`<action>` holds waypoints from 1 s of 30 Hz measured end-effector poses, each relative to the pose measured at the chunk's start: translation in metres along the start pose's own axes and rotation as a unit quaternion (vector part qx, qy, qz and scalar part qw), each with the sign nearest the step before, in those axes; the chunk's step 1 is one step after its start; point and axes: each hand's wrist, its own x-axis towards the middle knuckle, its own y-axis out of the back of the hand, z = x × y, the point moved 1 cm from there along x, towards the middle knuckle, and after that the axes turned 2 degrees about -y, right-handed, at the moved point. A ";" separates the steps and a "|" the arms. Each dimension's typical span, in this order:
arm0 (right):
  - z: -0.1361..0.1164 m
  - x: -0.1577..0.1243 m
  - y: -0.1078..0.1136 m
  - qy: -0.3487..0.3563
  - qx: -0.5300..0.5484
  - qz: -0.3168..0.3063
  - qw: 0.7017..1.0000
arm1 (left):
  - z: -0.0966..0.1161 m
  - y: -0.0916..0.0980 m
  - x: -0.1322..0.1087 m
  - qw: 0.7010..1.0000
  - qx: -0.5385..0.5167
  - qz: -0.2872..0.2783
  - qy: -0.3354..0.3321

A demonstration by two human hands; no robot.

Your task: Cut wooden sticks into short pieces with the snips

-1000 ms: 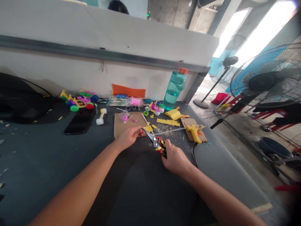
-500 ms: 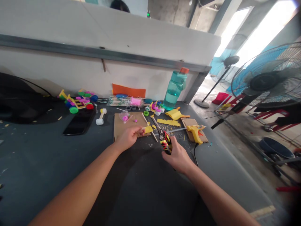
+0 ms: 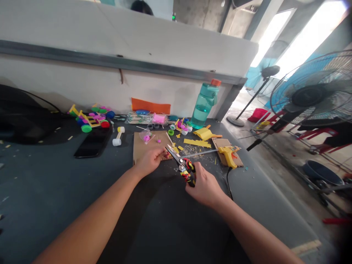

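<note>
My right hand (image 3: 205, 183) is wrapped round the black, red and yellow handles of a pair of snips (image 3: 181, 165). Their pointed blades lie up and left, close to the fingertips of my left hand (image 3: 150, 160). Those fingers are pinched on a small yellow piece (image 3: 176, 149), which the blades partly cover. Beneath the left hand is a brown cardboard sheet (image 3: 139, 143) bearing small pink bits. Yellow strips (image 3: 197, 143) and scattered trimmings (image 3: 192, 151) lie just beyond the snips.
A yellow glue gun (image 3: 228, 154) rests on cardboard at right, its black cord running forward. Behind stand a teal water bottle (image 3: 203, 106) and small coloured wheels. At left are a phone (image 3: 92, 143), toy cars (image 3: 90, 119) and a white-wheeled axle (image 3: 118, 136). A fan (image 3: 310, 95) stands off the table's right.
My right hand has moved the snips left, bringing the blades up to the yellow piece by my left fingers. The left hand has stayed nearly still.
</note>
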 end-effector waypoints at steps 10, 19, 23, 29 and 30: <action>-0.001 -0.002 0.002 0.006 -0.011 -0.028 1.000 | 0.002 0.002 0.000 0.999 0.024 0.002 -0.039; 0.002 -0.002 -0.001 0.008 -0.003 -0.063 0.998 | 0.007 -0.001 -0.001 0.999 -0.013 -0.001 -0.040; -0.001 -0.001 -0.002 0.011 0.011 -0.031 0.999 | 0.010 0.000 0.001 0.999 -0.020 0.020 -0.039; -0.006 -0.002 0.000 -0.001 -0.005 0.001 1.000 | 0.001 0.001 0.000 0.999 0.026 0.035 -0.024; -0.006 -0.002 0.000 -0.002 -0.005 0.002 1.000 | 0.000 0.001 0.000 0.999 0.030 0.037 -0.023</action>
